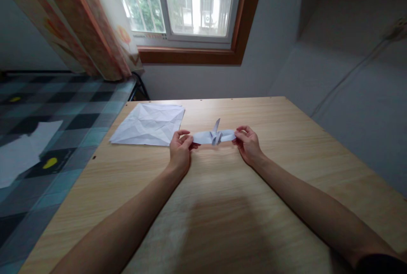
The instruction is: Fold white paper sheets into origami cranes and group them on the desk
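Observation:
A small white folded paper figure [215,137] is stretched between my hands, just above the wooden table [222,206]. It has two flat wings spread sideways and a thin point sticking up in the middle. My left hand [180,147] pinches the left wing tip with thumb and fingers closed. My right hand [248,142] pinches the right wing tip the same way. Both forearms reach in from the near edge.
A creased white paper sheet [149,124] lies flat on the table's far left corner, close to my left hand. A bed with a checked cover [57,109] and a loose paper [25,149] stands to the left. Window and curtain are behind; a wall is at the right.

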`<state>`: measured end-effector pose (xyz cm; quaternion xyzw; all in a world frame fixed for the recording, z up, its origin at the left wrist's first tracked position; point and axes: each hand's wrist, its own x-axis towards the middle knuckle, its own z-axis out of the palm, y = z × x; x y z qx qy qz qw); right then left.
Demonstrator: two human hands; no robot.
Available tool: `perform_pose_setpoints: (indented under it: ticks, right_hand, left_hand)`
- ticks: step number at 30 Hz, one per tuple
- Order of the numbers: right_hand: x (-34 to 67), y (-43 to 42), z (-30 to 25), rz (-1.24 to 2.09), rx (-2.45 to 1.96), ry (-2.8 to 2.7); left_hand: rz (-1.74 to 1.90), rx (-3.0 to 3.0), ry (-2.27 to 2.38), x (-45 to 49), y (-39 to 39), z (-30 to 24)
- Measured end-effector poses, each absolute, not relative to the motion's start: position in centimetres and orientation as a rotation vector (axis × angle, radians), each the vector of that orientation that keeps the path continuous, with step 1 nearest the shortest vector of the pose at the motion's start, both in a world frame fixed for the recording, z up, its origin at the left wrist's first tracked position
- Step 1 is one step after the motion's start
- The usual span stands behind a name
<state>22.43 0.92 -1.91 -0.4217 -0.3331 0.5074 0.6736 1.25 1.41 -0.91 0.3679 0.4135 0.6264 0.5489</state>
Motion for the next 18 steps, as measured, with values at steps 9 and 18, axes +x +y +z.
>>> perform_pose_setpoints:
  ticks: [9,18]
  right_hand:
    - [22.9,1.3,-1.9,1.095,-0.989,-0.792]
    - [27.4,4.0,-3.0,0.716,-1.089,-0.636]
  left_hand:
    - [1.499,0.859,0.967,1.1,1.5,-0.9]
    - [1.515,0.893,0.99,1.3,1.4,-0.9]
